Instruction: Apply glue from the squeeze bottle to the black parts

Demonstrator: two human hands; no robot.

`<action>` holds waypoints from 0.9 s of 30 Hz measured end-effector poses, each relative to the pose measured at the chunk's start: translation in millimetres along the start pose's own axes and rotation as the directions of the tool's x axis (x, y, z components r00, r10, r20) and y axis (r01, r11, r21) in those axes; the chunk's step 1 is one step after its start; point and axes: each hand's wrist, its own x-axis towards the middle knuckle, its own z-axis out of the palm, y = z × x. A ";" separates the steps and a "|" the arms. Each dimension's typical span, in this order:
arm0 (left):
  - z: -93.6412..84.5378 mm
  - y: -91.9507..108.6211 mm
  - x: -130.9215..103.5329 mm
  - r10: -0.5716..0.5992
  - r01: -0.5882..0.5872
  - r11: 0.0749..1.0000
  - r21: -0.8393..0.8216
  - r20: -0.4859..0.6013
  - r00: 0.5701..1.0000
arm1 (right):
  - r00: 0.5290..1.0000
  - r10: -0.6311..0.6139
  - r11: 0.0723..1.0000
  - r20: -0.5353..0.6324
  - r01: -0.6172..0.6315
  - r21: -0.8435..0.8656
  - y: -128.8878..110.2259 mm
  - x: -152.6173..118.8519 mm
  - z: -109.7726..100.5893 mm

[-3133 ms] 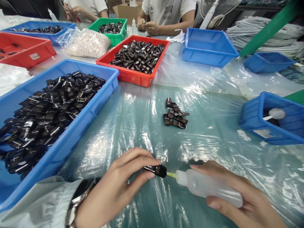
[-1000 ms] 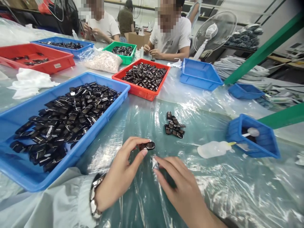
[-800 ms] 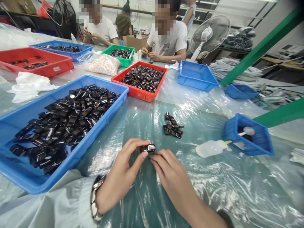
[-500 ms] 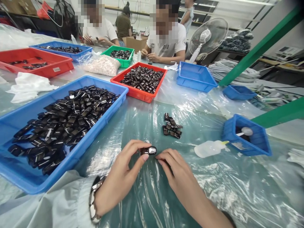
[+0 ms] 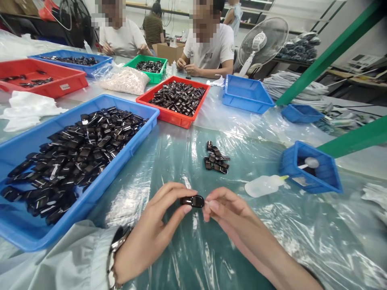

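Note:
A small glossy black plastic piece (image 5: 193,201), rounded at one end, is pinched between the thumb and fingers of my left hand (image 5: 160,221). My right hand (image 5: 232,215) is close by its rounded end, thumb pressed to the fingertips; whatever they hold, if anything, is too small to make out. Beyond my hands lies a loose pile of similar black pieces (image 5: 215,158) on the plastic-covered table (image 5: 175,161). To my left, a large blue tray (image 5: 133,150) holds many more of them.
A white squeeze bottle (image 5: 263,186) lies at the right, beside a small blue bin (image 5: 320,177) with a spoon in it. A red tray (image 5: 169,117) of black pieces stands ahead. Green posts (image 5: 356,137) cross the right side. Co-workers (image 5: 208,48) sit opposite.
My right hand has turned so its thumb and fingertips meet close to the piece's end. The piece in my left hand has tilted, its top now dark instead of shining. The view has shifted slightly.

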 end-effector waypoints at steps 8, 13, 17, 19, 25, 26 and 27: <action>-1.3 1.2 -2.8 0.086 -0.085 0.992 0.092 -0.010 0.996 | 0.994 0.074 0.977 0.084 -0.089 0.195 7.7 -0.7 0.4; -4.7 3.3 -1.7 0.209 -0.205 0.968 0.145 -0.012 0.978 | 0.981 0.105 0.951 0.165 -0.148 0.271 12.2 1.2 2.7; -3.9 2.4 -2.1 0.239 -0.238 0.957 0.163 0.015 0.971 | 0.970 0.109 0.944 0.218 -0.170 0.283 13.0 2.0 2.3; -2.4 3.7 -2.7 0.262 -0.262 0.946 0.192 0.026 0.965 | 0.972 0.096 0.967 0.213 -0.142 0.210 11.6 1.6 1.5; -28.8 30.3 0.7 0.449 -0.268 0.733 0.626 -0.150 0.881 | 0.974 -0.224 0.951 0.009 0.221 -0.217 1.9 -10.2 -5.8; -39.5 35.0 3.1 0.476 -0.174 0.683 0.710 -0.252 0.842 | 0.925 -0.377 0.881 -0.038 0.346 -0.322 -0.6 -13.9 -10.7; -50.6 38.3 6.1 0.479 -0.050 0.649 0.759 -0.357 0.802 | 0.831 -0.548 0.770 -0.091 0.459 -0.442 -3.0 -17.7 -17.6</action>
